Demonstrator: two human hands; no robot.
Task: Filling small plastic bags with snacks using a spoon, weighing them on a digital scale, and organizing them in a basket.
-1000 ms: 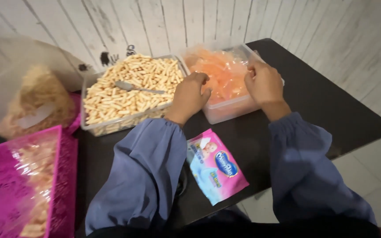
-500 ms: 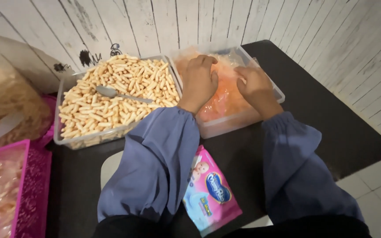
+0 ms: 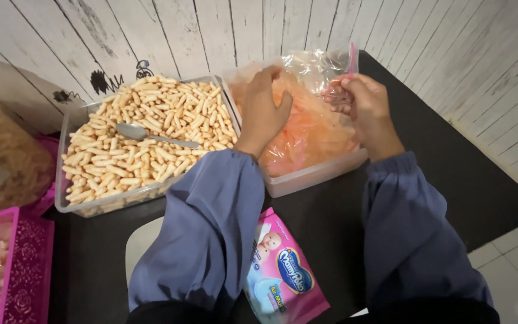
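Under the head camera, our one view, we see both hands working in a clear tub (image 3: 307, 180) of thin clear plastic bags (image 3: 313, 129) tinted orange. Our left hand (image 3: 266, 108) lies palm down on the heap, fingers spread and curled lightly into it, pressing rather than gripping. Our right hand (image 3: 364, 108) is pinched together on the upper edge of one bag (image 3: 325, 63), lifted just above and ahead of its knuckles, next to a pink strip at the bag's mouth. We judge these bags feather-light, limp and slippery, prone to cling in layers, so the hold belongs at the open rim, taken between thumb and fingertip. Left of our left hand stands a tub of stick snacks (image 3: 145, 129) with a metal spoon (image 3: 151, 136) lying on them; near our elbows a pink packet (image 3: 283, 276) rests on the black bench (image 3: 451, 180).
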